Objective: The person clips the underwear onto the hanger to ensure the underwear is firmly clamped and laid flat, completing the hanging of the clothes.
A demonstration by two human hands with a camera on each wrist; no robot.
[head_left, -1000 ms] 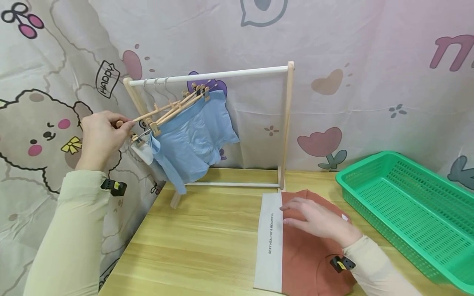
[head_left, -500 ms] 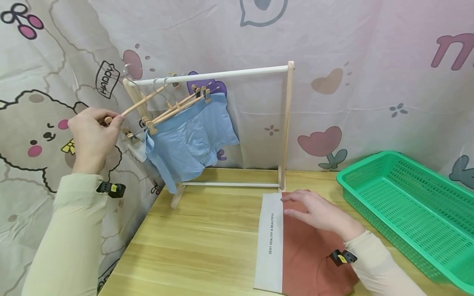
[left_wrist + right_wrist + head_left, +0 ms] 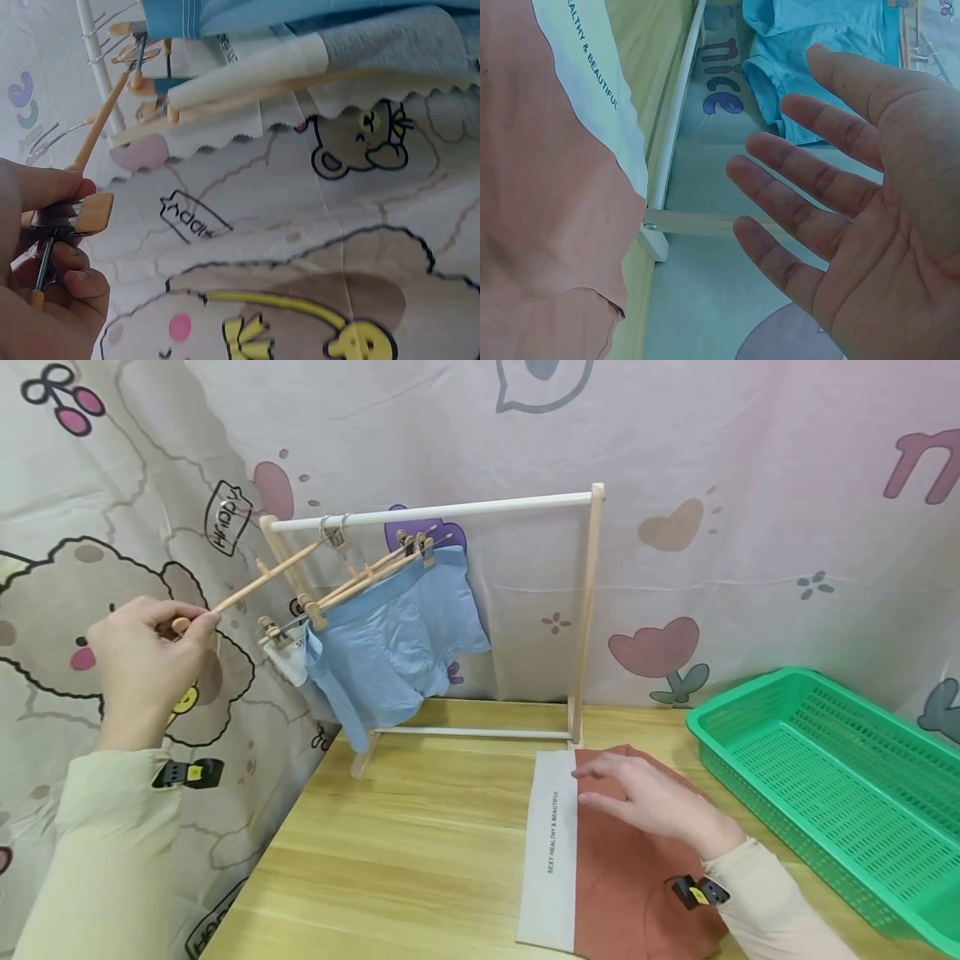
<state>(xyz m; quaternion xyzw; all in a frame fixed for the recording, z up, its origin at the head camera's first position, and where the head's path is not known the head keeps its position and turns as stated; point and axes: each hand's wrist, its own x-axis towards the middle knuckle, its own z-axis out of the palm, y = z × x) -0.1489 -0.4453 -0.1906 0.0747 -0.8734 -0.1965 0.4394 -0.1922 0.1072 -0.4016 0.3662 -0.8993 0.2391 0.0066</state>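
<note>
My left hand point(image 3: 146, 664) grips a wooden clip hanger point(image 3: 262, 578) by one end, left of the small garment rack point(image 3: 480, 510). In the left wrist view its wooden clip point(image 3: 94, 213) shows beside my curled fingers. Light blue boxer briefs point(image 3: 397, 639) hang by clips from a hanger on the rack, and a pale garment point(image 3: 288, 660) shows behind them. My right hand point(image 3: 648, 793), fingers spread and relaxed, is over rust-red underwear point(image 3: 615, 877) with a white lettered waistband point(image 3: 551, 852). Whether it touches the cloth I cannot tell. The right wrist view shows its bare palm.
A green perforated basket point(image 3: 795, 672) stands at the right of the wooden table point(image 3: 375, 860). The rack's right post point(image 3: 588, 610) rises behind the rust-red underwear. A printed cloth point(image 3: 510, 443) hangs behind and to the left.
My left hand has drawn the hanger leftward, and its hook has come off the rack's rod. The blue boxer briefs swung slightly. My right hand has barely moved.
</note>
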